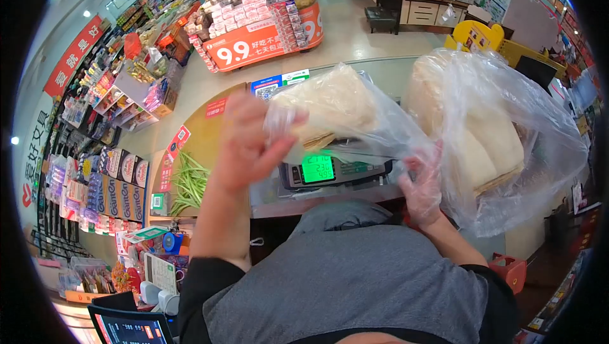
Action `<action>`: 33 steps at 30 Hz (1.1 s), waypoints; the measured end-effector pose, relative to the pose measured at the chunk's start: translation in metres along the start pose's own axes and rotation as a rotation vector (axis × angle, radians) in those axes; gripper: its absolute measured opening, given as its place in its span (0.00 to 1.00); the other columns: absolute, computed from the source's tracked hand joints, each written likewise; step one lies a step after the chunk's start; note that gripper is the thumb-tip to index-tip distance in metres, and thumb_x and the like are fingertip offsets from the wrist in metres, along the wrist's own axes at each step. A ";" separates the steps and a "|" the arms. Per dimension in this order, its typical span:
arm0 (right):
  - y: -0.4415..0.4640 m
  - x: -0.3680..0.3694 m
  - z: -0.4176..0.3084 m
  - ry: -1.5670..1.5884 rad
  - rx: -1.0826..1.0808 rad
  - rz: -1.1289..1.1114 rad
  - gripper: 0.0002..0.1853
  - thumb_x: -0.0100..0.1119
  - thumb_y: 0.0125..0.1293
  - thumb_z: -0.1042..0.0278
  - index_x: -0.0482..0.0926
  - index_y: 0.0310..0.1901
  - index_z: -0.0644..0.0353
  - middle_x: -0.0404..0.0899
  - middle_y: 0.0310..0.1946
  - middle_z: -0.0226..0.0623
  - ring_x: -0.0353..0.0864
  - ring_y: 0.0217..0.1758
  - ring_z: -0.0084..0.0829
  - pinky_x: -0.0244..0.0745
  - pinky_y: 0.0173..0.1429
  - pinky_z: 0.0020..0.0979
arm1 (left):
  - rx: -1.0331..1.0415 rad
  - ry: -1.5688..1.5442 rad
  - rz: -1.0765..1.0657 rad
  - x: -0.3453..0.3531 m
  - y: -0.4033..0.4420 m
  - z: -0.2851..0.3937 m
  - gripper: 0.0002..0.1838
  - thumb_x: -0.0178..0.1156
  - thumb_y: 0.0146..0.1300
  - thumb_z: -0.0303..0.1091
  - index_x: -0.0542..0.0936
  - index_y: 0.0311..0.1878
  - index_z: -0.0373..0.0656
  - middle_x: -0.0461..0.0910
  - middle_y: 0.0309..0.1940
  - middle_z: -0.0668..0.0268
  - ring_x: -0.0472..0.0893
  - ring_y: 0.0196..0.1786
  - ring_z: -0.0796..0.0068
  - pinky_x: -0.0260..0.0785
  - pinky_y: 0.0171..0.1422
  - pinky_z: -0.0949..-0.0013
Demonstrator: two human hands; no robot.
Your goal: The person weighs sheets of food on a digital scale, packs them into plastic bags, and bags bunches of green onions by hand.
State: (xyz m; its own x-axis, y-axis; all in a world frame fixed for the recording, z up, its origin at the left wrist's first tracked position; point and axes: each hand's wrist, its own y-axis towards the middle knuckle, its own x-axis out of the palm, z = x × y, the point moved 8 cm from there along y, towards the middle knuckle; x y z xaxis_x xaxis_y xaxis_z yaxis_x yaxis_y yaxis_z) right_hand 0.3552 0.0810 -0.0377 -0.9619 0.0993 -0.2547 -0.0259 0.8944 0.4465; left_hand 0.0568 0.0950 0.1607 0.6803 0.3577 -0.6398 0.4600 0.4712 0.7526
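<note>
A clear plastic bag (396,125) holding a stack of pale, thin sheets (336,106) lies on a digital scale (355,170) with a lit green display. My left hand (247,144) is bare and slightly blurred, its fingers curled at the bag's left end, where the film meets the fingertips. Wearing a thin clear glove, my right hand (422,188) grips the stretched right end of the same bag, beside the scale. Close by on the right, a larger open plastic bag (545,147) holds thick folded pale sheets (491,144).
Green bean-like vegetables (189,182) lie on the counter to the left. QR-code cards (266,87) stand behind the scale. A yellow chair-like object (479,36) is beyond the larger bag. A screen (130,328) sits at lower left, and a red basket (507,272) at lower right.
</note>
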 end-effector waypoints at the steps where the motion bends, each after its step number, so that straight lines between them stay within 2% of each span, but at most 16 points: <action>1: 0.000 0.002 -0.014 0.031 -0.055 -0.061 0.46 0.66 0.62 0.71 0.51 0.78 0.64 0.75 0.50 0.42 0.74 0.49 0.31 0.69 0.63 0.35 | 0.015 0.045 -0.045 0.014 0.012 -0.019 0.18 0.67 0.60 0.43 0.88 0.52 0.48 0.83 0.44 0.62 0.78 0.45 0.61 0.66 0.56 0.57; 3: -0.001 0.008 -0.037 0.001 -0.164 -0.237 0.51 0.68 0.59 0.72 0.47 0.80 0.59 0.77 0.46 0.43 0.76 0.43 0.34 0.75 0.55 0.38 | -0.015 -0.067 0.044 0.066 0.033 -0.069 0.27 0.64 0.63 0.46 0.80 0.63 0.44 0.79 0.57 0.54 0.77 0.59 0.53 0.65 0.66 0.53; 5: -0.006 0.008 -0.056 -0.133 -0.350 -0.350 0.53 0.70 0.57 0.73 0.48 0.81 0.52 0.79 0.46 0.44 0.79 0.40 0.42 0.77 0.49 0.42 | -0.223 -0.156 -0.064 0.156 0.021 -0.133 0.34 0.62 0.65 0.50 0.72 0.71 0.45 0.72 0.67 0.49 0.70 0.69 0.47 0.60 0.75 0.52; 6: -0.002 0.001 -0.069 -0.225 -0.419 -0.284 0.53 0.70 0.56 0.73 0.48 0.81 0.52 0.79 0.48 0.45 0.80 0.42 0.43 0.77 0.50 0.43 | -0.428 -0.164 -0.327 0.210 0.002 -0.154 0.34 0.57 0.69 0.54 0.68 0.74 0.48 0.68 0.71 0.48 0.67 0.72 0.46 0.57 0.77 0.54; 8: 0.006 -0.013 -0.100 -0.409 -0.563 -0.147 0.54 0.71 0.55 0.73 0.48 0.81 0.52 0.79 0.51 0.48 0.81 0.47 0.46 0.76 0.52 0.45 | -0.265 0.130 -0.587 0.275 -0.019 -0.118 0.34 0.50 0.71 0.60 0.69 0.74 0.51 0.64 0.75 0.54 0.61 0.78 0.55 0.49 0.81 0.48; 9: 0.001 -0.018 -0.066 -0.456 -0.415 -0.187 0.52 0.71 0.58 0.67 0.48 0.81 0.53 0.73 0.63 0.54 0.75 0.63 0.52 0.71 0.64 0.48 | -0.136 0.359 -0.724 0.280 -0.023 -0.072 0.35 0.48 0.72 0.62 0.70 0.73 0.51 0.63 0.76 0.57 0.59 0.79 0.59 0.46 0.82 0.45; 12: 0.000 -0.028 -0.027 -0.595 -0.053 -0.154 0.50 0.69 0.61 0.59 0.49 0.80 0.55 0.62 0.72 0.57 0.62 0.75 0.55 0.59 0.76 0.49 | 0.131 0.249 -0.762 0.321 -0.055 -0.023 0.30 0.47 0.73 0.59 0.72 0.72 0.55 0.65 0.76 0.69 0.57 0.81 0.64 0.41 0.82 0.43; 14: 0.008 -0.023 -0.032 -0.444 -0.051 -0.218 0.49 0.67 0.62 0.52 0.51 0.80 0.55 0.51 0.78 0.57 0.51 0.81 0.56 0.50 0.80 0.49 | 0.183 0.174 -0.756 0.326 -0.066 -0.017 0.28 0.46 0.74 0.55 0.74 0.71 0.55 0.66 0.76 0.72 0.57 0.81 0.64 0.41 0.83 0.44; 19: 0.045 0.009 -0.078 -0.262 -0.477 -0.213 0.48 0.68 0.63 0.51 0.53 0.80 0.49 0.47 0.80 0.56 0.48 0.83 0.55 0.48 0.81 0.50 | 0.114 0.345 -0.732 0.326 -0.033 -0.089 0.24 0.50 0.72 0.50 0.78 0.67 0.54 0.68 0.74 0.71 0.60 0.79 0.62 0.49 0.81 0.46; 24: 0.062 0.032 -0.065 -0.179 -0.519 -0.347 0.49 0.66 0.64 0.46 0.50 0.81 0.44 0.45 0.81 0.54 0.46 0.83 0.54 0.49 0.80 0.49 | -0.080 0.131 -0.658 0.276 -0.030 -0.128 0.24 0.55 0.69 0.46 0.79 0.64 0.49 0.70 0.73 0.66 0.63 0.77 0.54 0.53 0.80 0.47; 25: 0.061 0.034 -0.063 -0.178 -0.530 -0.360 0.49 0.66 0.65 0.45 0.49 0.81 0.44 0.45 0.81 0.54 0.47 0.83 0.54 0.50 0.80 0.49 | -0.061 0.124 -0.633 0.272 -0.047 -0.120 0.23 0.55 0.69 0.45 0.80 0.63 0.50 0.70 0.72 0.59 0.64 0.75 0.49 0.54 0.79 0.48; 26: 0.061 0.035 -0.060 -0.175 -0.540 -0.371 0.49 0.65 0.65 0.45 0.48 0.81 0.44 0.45 0.81 0.54 0.47 0.83 0.54 0.50 0.80 0.48 | -0.343 -0.038 -0.596 0.266 -0.071 -0.122 0.22 0.55 0.68 0.43 0.80 0.63 0.52 0.71 0.70 0.53 0.65 0.74 0.46 0.54 0.79 0.48; 28: 0.067 0.035 -0.052 -0.023 -0.501 -0.380 0.49 0.64 0.65 0.44 0.47 0.81 0.45 0.49 0.80 0.53 0.50 0.83 0.52 0.51 0.80 0.48 | -0.282 -0.610 -0.394 0.241 -0.107 -0.079 0.20 0.50 0.74 0.42 0.78 0.62 0.42 0.75 0.65 0.52 0.70 0.68 0.48 0.56 0.77 0.51; 29: 0.071 0.038 -0.043 0.063 -0.448 -0.404 0.50 0.64 0.65 0.43 0.47 0.81 0.46 0.50 0.80 0.53 0.50 0.83 0.51 0.51 0.80 0.48 | -0.528 -0.901 -0.423 0.230 -0.126 -0.068 0.20 0.48 0.77 0.43 0.78 0.60 0.39 0.77 0.61 0.54 0.73 0.65 0.55 0.59 0.74 0.55; 32: 0.076 0.063 -0.044 0.271 -0.424 -0.473 0.52 0.65 0.65 0.43 0.46 0.81 0.50 0.61 0.73 0.52 0.62 0.75 0.50 0.57 0.77 0.47 | -0.947 -1.333 -0.154 0.173 -0.133 -0.067 0.18 0.53 0.74 0.43 0.78 0.56 0.40 0.80 0.52 0.59 0.75 0.60 0.58 0.63 0.69 0.57; 33: 0.083 0.077 -0.052 0.330 -0.445 -0.497 0.52 0.66 0.64 0.43 0.46 0.81 0.52 0.66 0.70 0.52 0.68 0.71 0.50 0.59 0.76 0.47 | -0.782 -1.086 -0.215 0.147 -0.114 -0.054 0.16 0.55 0.74 0.43 0.79 0.52 0.41 0.80 0.49 0.61 0.76 0.59 0.60 0.64 0.68 0.57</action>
State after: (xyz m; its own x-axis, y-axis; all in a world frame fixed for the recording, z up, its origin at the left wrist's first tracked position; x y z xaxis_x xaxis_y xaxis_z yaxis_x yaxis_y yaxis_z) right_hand 0.2651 0.1400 0.0244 -0.8378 -0.4699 -0.2781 -0.5200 0.5313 0.6688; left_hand 0.0738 0.1371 -0.0270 0.9071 -0.4207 -0.0144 0.4185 0.8978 0.1370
